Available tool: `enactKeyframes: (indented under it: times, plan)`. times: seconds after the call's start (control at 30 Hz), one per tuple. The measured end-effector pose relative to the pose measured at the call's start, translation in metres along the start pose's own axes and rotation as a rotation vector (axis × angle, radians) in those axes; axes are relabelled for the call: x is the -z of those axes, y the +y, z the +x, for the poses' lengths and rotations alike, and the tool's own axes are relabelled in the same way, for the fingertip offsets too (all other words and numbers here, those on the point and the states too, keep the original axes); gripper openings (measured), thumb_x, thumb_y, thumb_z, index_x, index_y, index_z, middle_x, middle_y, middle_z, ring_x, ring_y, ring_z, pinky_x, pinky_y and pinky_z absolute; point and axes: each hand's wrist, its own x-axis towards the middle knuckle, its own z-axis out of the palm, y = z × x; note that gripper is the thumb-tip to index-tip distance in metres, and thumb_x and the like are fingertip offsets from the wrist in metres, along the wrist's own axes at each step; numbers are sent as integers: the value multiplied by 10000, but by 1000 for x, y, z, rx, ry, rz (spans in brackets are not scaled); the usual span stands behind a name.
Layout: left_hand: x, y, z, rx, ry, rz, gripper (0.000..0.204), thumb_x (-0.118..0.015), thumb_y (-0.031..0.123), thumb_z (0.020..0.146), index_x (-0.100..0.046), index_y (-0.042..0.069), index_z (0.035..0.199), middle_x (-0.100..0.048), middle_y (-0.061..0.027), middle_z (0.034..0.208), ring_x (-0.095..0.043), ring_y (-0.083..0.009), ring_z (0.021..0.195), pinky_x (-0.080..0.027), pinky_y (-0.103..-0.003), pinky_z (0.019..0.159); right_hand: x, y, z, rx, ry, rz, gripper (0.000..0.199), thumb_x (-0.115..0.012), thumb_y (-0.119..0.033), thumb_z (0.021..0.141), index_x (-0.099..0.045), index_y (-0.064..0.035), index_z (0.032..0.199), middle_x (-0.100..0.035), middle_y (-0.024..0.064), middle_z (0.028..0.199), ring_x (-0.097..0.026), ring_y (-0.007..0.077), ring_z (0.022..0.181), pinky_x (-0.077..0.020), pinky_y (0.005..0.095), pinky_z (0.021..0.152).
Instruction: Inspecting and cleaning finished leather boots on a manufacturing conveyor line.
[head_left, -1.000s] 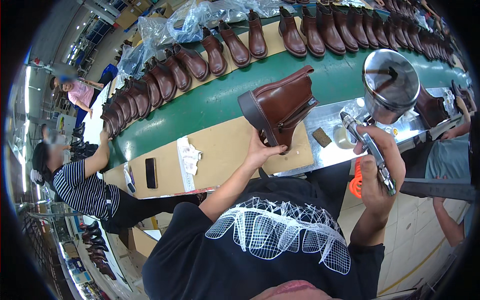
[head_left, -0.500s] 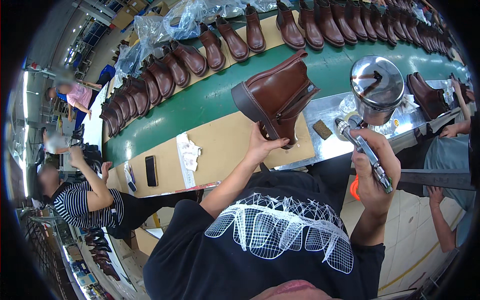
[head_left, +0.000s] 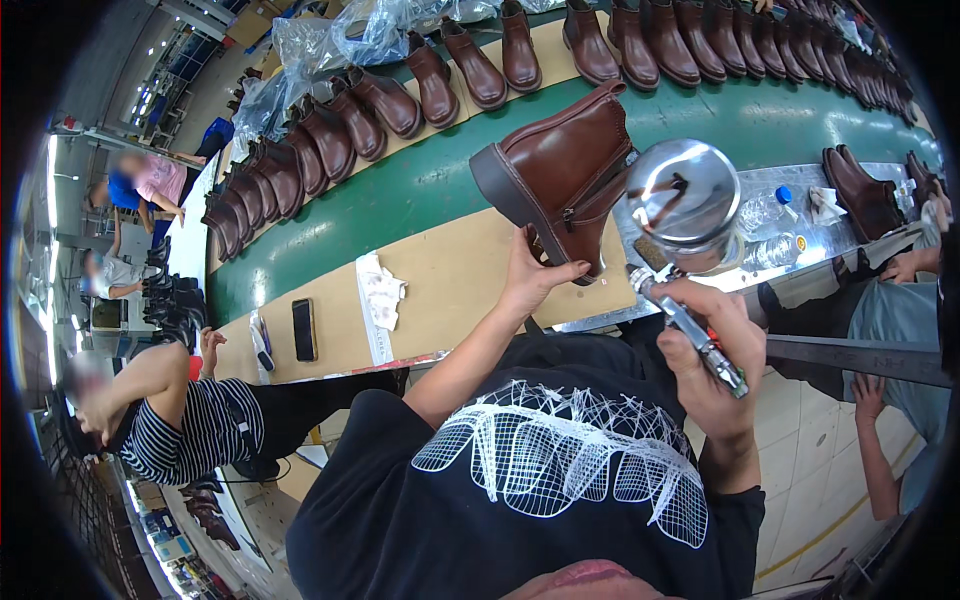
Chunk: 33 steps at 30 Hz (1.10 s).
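Head view: left hand (head_left: 535, 275) pinching one brown ankle boot (head_left: 565, 175) from below, held tilted above the desk (head_left: 450, 280). Right hand (head_left: 715, 365) clenched around one spray gun (head_left: 685, 235) with chrome cup, just right of the boot. Risks, judged: slipping of the thin pinch; overspray onto the phone (head_left: 304, 328) and cloth (head_left: 380, 300) left of the boot. Beyond the boot, roughly twenty brown boots (head_left: 330, 140).
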Motion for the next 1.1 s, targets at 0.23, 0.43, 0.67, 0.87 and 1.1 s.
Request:
enactKeyframes:
  times: [0.23, 0.43, 0.67, 0.87, 1.1]
  plan:
    - [-1, 24, -3, -14, -61, -50, 1122, -821, 4, 706, -81, 30, 1548, -475, -122, 1357, -546, -206, 1165, -488, -329, 953, 4, -3, 1, -87, 72, 79, 327, -738, -259, 836, -687, -34, 1067, -696, 75, 925, -577, 187, 787, -402, 304, 803]
    - [8, 23, -3, -78, -63, -9, 1140, -801, 8, 722, -37, 78, 1567, -477, -113, 1391, -550, -193, 1175, -449, -314, 991, 9, -10, 7, -29, 56, 18, 317, -739, -264, 838, -681, -42, 1057, -692, 55, 864, -580, 161, 718, -373, 293, 786]
    - [6, 26, -4, -28, -78, -12, 1069, -795, 52, 727, -126, 58, 1560, -498, -92, 1378, -533, -180, 1195, -433, -307, 997, 12, -6, 9, -56, 118, 11, 251, -724, -197, 844, -680, -43, 1037, -695, 68, 924, -544, 179, 732, -376, 294, 758]
    - [10, 21, -4, 19, -83, -66, 1015, -800, 66, 725, -199, 50, 1544, -496, -75, 1383, -514, -180, 1224, -409, -325, 1032, 18, -1, 8, -101, 173, 23, 233, -717, -150, 851, -675, -20, 1040, -695, 75, 936, -549, 181, 748, -406, 298, 736]
    - [12, 19, -6, 49, -80, -102, 951, -801, 92, 729, -265, 40, 1513, -516, -89, 1359, -527, -195, 1222, -416, -333, 1032, 21, 4, 7, -146, 241, 64, 228, -694, -156, 885, -668, 5, 1046, -682, 90, 885, -565, 160, 751, -428, 282, 699]
